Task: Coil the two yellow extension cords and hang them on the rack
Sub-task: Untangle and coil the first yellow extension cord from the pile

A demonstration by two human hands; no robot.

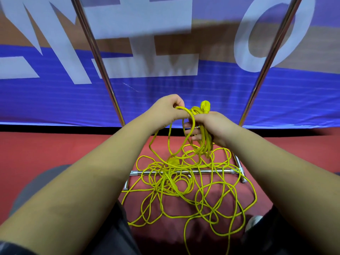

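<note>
The right grip [209, 126] holds loops of yellow cord [205, 144]; the left grip [168, 107] pinches one strand. The rest lies tangled on the floor [55, 148]. It seems soft and light; take the loose strand.

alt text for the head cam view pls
A person's right hand grips a few coiled loops of yellow cord, its plug sticking up, while the left hand pinches another loop. The rest lies in a tangle on the red floor, across the base of a metal rack before a blue banner.
</note>
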